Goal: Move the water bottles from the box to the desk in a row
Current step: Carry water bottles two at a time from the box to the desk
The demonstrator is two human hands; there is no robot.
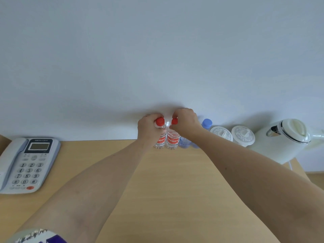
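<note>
Two clear water bottles with red caps and red labels stand side by side at the back edge of the wooden desk [157,181], against the wall. My left hand [149,126] grips the neck of the left bottle [160,140]. My right hand [185,121] grips the neck of the right bottle [172,140]. Right of them stands a bluish bottle with a blue cap [206,123], partly hidden behind my right forearm. The box is not in view.
A grey desk telephone [28,163] lies at the left. Two white lidded cups [221,134] [242,135] and a white electric kettle [284,139] stand at the back right. The desk's right edge runs just past the kettle.
</note>
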